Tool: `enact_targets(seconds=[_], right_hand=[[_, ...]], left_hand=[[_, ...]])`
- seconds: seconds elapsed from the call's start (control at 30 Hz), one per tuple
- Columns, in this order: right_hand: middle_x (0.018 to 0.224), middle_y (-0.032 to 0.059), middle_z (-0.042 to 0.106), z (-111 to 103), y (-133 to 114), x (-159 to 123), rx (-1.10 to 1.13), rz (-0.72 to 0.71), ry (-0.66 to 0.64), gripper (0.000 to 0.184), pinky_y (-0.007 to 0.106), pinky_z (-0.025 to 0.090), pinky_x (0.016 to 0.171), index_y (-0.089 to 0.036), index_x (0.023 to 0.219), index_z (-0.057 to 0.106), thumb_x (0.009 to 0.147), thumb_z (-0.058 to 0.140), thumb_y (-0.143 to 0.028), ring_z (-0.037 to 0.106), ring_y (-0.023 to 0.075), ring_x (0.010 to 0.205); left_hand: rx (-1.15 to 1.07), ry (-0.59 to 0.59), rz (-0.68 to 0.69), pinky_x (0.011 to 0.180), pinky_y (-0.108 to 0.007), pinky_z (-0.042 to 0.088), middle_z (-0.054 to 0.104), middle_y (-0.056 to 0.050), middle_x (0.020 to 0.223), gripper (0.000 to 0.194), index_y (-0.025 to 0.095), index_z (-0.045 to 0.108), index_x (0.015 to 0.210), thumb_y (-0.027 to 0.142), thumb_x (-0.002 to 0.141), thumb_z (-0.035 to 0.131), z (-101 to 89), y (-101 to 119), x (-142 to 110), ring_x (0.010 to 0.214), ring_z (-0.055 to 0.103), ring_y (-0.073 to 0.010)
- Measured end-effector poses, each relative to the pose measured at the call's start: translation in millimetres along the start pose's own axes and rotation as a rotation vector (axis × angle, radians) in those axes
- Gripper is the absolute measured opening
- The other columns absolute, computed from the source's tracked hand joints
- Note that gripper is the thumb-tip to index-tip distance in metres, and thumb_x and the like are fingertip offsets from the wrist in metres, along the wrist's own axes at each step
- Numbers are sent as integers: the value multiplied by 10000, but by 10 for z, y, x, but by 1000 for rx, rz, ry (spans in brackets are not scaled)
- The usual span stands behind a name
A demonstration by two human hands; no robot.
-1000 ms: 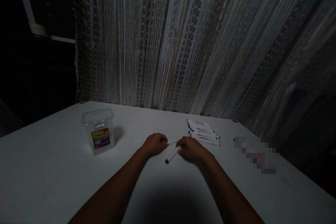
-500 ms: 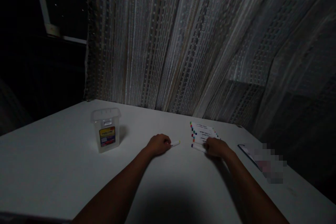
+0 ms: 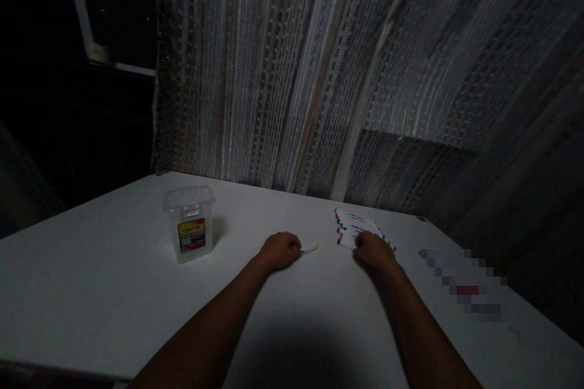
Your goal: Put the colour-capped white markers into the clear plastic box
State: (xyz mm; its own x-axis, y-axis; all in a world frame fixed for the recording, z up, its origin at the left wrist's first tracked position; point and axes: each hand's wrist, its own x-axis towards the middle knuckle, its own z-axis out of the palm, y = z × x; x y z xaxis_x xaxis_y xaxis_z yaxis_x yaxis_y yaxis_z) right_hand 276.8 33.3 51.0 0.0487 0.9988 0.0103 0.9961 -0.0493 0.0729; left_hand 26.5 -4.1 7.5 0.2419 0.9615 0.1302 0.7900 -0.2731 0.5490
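Near the middle of the white table, my left hand (image 3: 281, 250) is closed on a white marker with a yellow end (image 3: 311, 249), which sticks out to the right of the fingers. My right hand (image 3: 374, 249) pinches a white marker with a dark purple-blue end (image 3: 345, 244) at the near side of a row. That row holds several white markers (image 3: 358, 223) with coloured ends, lying side by side. My right fingers hide part of the nearest ones. Left of my hands stands a clear plastic container (image 3: 190, 225) with a yellow and blue label.
A flat blurred-out item (image 3: 465, 282) lies on the table (image 3: 114, 292) toward the right edge. Behind the table hangs a striped, textured curtain (image 3: 274, 73). A dark window (image 3: 118, 18) is at the upper left.
My right hand has carried the purple-blue-ended marker away from my left hand, rightward to the near side of the row. My left hand keeps the yellow-ended marker. The view has shifted slightly.
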Motion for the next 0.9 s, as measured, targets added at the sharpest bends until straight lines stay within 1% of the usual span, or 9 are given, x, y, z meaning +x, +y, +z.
enact_targets(seconds=[0.17, 0.43, 0.63, 0.9], right_hand=[[1019, 104, 649, 61, 74, -35, 62, 12, 50, 316, 284, 413, 695, -186, 968, 649, 671, 542, -197, 596, 249, 936], [1031, 94, 651, 45, 127, -56, 81, 10, 36, 328, 287, 409, 703, -205, 975, 653, 689, 502, -155, 596, 250, 952], [1028, 84, 654, 82, 156, -20, 85, 13, 45, 318, 273, 407, 701, -213, 968, 655, 691, 509, -158, 597, 234, 944], [1012, 101, 653, 81, 145, -31, 83, 1, 40, 321, 287, 410, 693, -199, 975, 646, 701, 485, -155, 598, 246, 941]], left_hand=[[1, -6, -7, 670, -259, 414, 695, -36, 862, 258, 211, 691, 896, 305, 714, 534, 3, -2, 6, 782, 610, -189], [2, -24, -23, 629, -242, 407, 690, -26, 822, 274, 196, 684, 915, 294, 697, 550, 9, 34, 6, 734, 604, -171], [7, -26, -21, 612, -237, 396, 684, -21, 810, 267, 194, 683, 898, 277, 666, 581, 5, 54, 0, 724, 601, -169], [25, -25, -22, 598, -241, 392, 678, -24, 810, 271, 188, 686, 886, 272, 644, 594, -3, 67, -11, 717, 595, -173]])
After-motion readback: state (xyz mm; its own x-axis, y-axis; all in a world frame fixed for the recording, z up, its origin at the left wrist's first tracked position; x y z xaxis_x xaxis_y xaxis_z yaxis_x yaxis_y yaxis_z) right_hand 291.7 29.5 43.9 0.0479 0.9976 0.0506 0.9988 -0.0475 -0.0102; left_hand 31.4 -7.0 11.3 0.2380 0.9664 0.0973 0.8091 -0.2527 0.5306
